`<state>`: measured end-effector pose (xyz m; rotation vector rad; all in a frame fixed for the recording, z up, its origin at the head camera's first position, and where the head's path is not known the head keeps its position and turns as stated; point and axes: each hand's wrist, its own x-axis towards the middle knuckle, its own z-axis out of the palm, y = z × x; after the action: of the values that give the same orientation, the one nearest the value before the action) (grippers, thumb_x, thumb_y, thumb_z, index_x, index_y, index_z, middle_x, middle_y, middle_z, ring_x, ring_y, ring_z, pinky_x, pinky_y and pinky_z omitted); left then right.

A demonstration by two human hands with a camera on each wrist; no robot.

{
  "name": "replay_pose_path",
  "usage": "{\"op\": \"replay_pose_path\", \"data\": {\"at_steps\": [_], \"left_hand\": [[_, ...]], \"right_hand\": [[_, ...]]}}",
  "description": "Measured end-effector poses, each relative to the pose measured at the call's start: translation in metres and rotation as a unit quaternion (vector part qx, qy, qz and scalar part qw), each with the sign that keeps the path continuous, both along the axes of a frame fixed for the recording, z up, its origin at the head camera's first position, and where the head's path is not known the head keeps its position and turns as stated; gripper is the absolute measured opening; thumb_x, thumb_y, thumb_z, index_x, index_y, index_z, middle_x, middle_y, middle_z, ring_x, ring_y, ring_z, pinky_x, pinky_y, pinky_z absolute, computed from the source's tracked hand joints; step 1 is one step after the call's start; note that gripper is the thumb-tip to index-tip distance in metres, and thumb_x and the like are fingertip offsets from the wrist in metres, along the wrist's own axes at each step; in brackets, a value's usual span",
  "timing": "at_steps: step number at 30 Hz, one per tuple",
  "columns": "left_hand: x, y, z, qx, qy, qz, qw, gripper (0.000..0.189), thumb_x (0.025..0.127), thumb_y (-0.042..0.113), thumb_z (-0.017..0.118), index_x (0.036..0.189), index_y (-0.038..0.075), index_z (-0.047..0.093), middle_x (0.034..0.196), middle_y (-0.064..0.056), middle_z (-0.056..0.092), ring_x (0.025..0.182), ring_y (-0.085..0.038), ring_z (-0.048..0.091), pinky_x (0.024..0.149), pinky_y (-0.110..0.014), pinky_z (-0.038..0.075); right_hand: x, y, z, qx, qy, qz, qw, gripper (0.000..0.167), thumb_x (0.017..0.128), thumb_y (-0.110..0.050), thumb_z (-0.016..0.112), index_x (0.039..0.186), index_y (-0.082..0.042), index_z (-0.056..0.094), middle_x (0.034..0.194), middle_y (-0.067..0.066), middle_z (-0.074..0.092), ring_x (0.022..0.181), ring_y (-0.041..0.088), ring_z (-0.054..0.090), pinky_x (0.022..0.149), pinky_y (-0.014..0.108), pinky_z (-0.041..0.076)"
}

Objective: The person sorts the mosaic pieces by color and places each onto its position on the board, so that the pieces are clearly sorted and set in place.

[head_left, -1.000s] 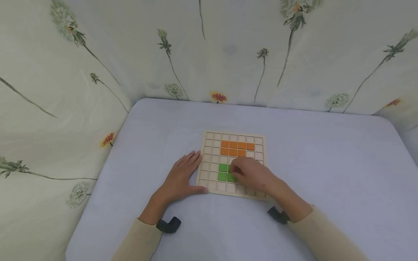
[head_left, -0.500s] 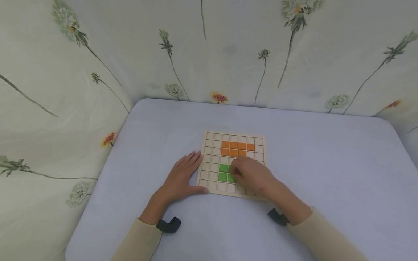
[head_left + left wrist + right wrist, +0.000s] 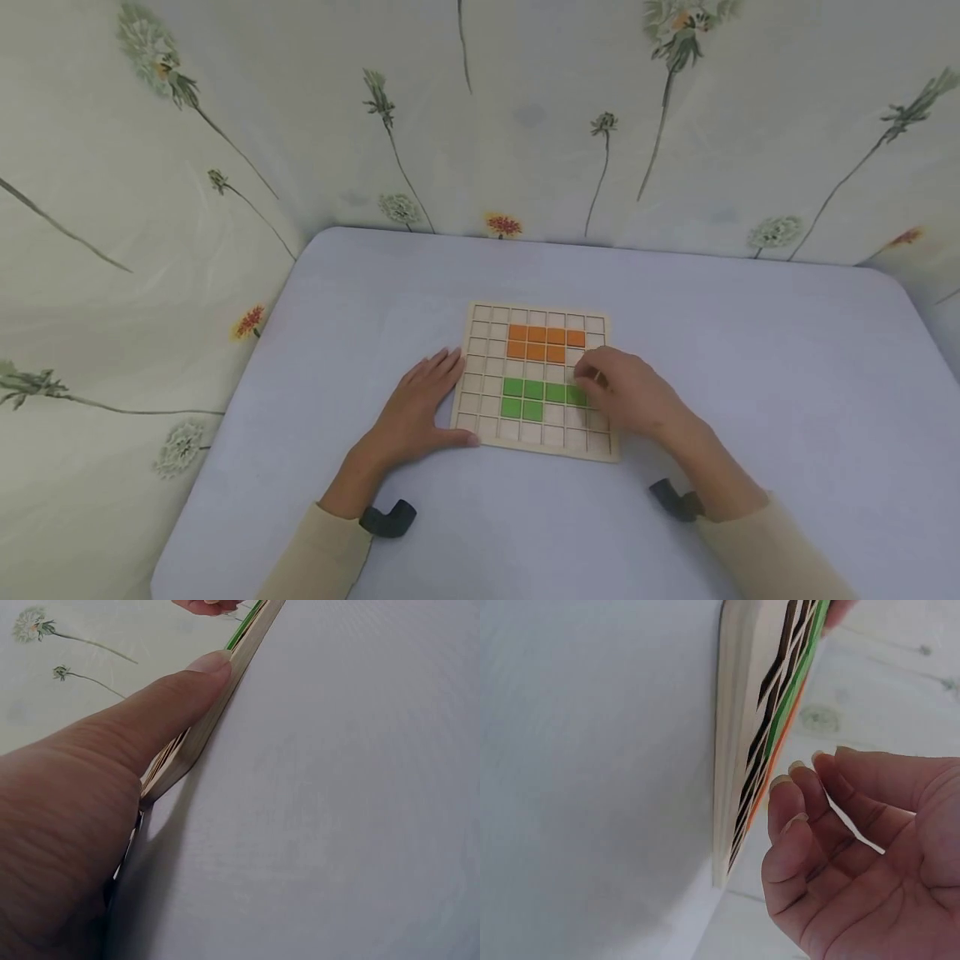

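A square wooden grid board (image 3: 480,375) lies on the table. Two rows of orange tiles (image 3: 536,334) fill cells in its far part, and green tiles (image 3: 533,389) sit in two rows nearer the front. My left hand (image 3: 418,408) rests at the board's left side, fingers extended along its edge. In the left wrist view, its thumb (image 3: 169,705) lies on the board's front rim. My right hand (image 3: 630,387) is over the board's right side, fingertips at the rightmost green tile (image 3: 577,395). In the right wrist view, its fingers (image 3: 784,862) are loosely curled with nothing visible between them.
The board lies on a pale, plain-covered table (image 3: 750,358) with rounded corners. Behind it and at the left hangs a flower-patterned cloth (image 3: 525,158). Dark curved pieces (image 3: 388,518) stick out at both wrists by the sleeves.
My right hand has moved to the right across the board, uncovering more green tiles in the upper green row and at its lower left. The left hand has stayed in place.
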<state>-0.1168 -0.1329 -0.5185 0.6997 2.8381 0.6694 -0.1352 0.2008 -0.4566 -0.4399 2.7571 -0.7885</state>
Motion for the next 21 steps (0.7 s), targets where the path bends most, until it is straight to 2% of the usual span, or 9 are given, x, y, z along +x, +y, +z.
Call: {"op": "replay_pose_path", "data": {"at_steps": [7, 15, 21], "left_hand": [[0.001, -0.001, -0.002, -0.001, 0.005, 0.001, 1.0, 0.116, 0.08, 0.068, 0.08, 0.168, 0.015, 0.024, 0.174, 0.003, 0.016, 0.161, -0.016, 0.007, 0.129, -0.036, 0.006], [-0.002, -0.002, -0.007, -0.011, 0.016, -0.003, 0.9998, 0.116, 0.081, 0.069, 0.079, 0.168, 0.018, 0.022, 0.174, 0.004, 0.015, 0.161, -0.014, 0.006, 0.129, -0.036, 0.006], [-0.002, -0.002, -0.008, -0.033, 0.028, -0.003, 0.999, 0.117, 0.08, 0.072, 0.077, 0.168, 0.018, 0.022, 0.174, 0.003, 0.017, 0.161, -0.015, 0.007, 0.129, -0.037, 0.009]], "right_hand": [[0.002, 0.015, 0.004, -0.012, 0.003, -0.017, 0.9998, 0.013, 0.102, -0.012, 0.065, 0.112, -0.009, 0.072, 0.11, 0.005, 0.069, 0.097, 0.024, 0.062, 0.08, 0.041, 0.055], [0.005, 0.033, 0.0, -0.006, 0.007, -0.038, 0.9992, 0.017, 0.104, -0.015, 0.062, 0.116, -0.007, 0.071, 0.113, 0.007, 0.07, 0.102, 0.027, 0.063, 0.083, 0.044, 0.055], [0.008, 0.045, -0.001, -0.001, 0.01, -0.054, 0.9985, 0.019, 0.104, -0.017, 0.063, 0.118, -0.006, 0.07, 0.114, 0.01, 0.07, 0.103, 0.029, 0.064, 0.084, 0.046, 0.055]]}}
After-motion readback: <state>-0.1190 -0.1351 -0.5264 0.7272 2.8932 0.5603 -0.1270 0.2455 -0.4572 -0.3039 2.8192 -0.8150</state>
